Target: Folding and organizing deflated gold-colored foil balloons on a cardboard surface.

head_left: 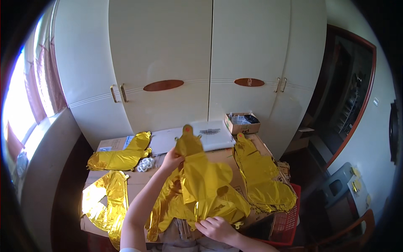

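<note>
A flat gold foil balloon (205, 172) is held up in front of me, its tabbed end pointing away and its wide part hanging near my body. My left hand (172, 159) is closed on its upper left edge, just below the tab. Near the front edge of the table, my right hand (216, 229) pinches its lower edge. Beneath and to the left of it lies more crumpled gold foil (166, 206), partly covered by the balloon and my left forearm.
Cardboard (140, 178) covers the table. Other flat gold foil balloons lie at the far left (121, 157), near left (119, 197) and right (264, 172). White ribbon rolls (145, 164), a white flat panel (214, 136), an open box (243, 126) and a red basket (297, 201) stand about. A wardrobe (168, 50) rises behind.
</note>
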Motion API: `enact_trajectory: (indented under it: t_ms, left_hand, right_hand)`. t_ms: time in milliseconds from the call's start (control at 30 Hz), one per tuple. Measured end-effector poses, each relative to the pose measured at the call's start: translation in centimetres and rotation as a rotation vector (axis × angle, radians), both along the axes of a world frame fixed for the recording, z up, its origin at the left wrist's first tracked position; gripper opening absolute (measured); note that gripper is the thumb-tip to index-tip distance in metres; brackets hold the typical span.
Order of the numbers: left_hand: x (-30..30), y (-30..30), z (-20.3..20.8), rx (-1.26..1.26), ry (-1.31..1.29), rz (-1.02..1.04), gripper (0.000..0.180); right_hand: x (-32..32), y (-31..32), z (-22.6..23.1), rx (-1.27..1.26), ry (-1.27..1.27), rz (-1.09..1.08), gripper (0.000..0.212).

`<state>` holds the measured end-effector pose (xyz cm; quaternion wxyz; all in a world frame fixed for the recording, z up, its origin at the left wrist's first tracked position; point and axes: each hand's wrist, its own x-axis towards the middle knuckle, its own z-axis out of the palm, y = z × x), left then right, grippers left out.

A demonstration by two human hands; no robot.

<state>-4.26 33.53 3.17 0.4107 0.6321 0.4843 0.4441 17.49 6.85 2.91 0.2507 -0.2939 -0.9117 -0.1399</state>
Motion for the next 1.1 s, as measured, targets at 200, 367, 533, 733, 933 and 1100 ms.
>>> enact_trajectory:
  t_ms: [200, 367, 533, 733, 933, 1100]
  left_hand:
    - [-3.4, 0.0, -4.5, 0.039, 0.657, 0.222, 0.069]
    - [-2.8, 1.0, -5.2, 0.035, 0.604, 0.175, 0.071]
    - [-2.5, 0.6, -5.1, 0.066, 0.584, 0.161, 0.068]
    - [-2.0, -0.5, -4.5, 0.052, 0.681, 0.126, 0.059]
    - [-1.6, -0.7, -3.8, 0.146, 0.77, 0.101, 0.055]
    - [-1.3, -0.8, -4.9, 0.264, 0.802, 0.232, 0.073]
  right_hand:
    - [-2.4, 0.3, -3.0, -0.031, -0.047, -0.008, 0.004]
    - [-2.5, -0.1, -3.4, -0.088, -0.037, -0.022, 0.006]
    - [-2.9, -0.2, -2.7, -0.072, 0.041, 0.057, 0.008]
    - [-3.6, -1.2, -3.7, -0.291, 0.056, 0.094, 0.023]
    - [-1.7, 0.6, -4.2, -0.39, -0.045, -0.158, 0.05]
    - [-2.2, -0.6, -4.1, -0.508, -0.118, -0.106, 0.052]
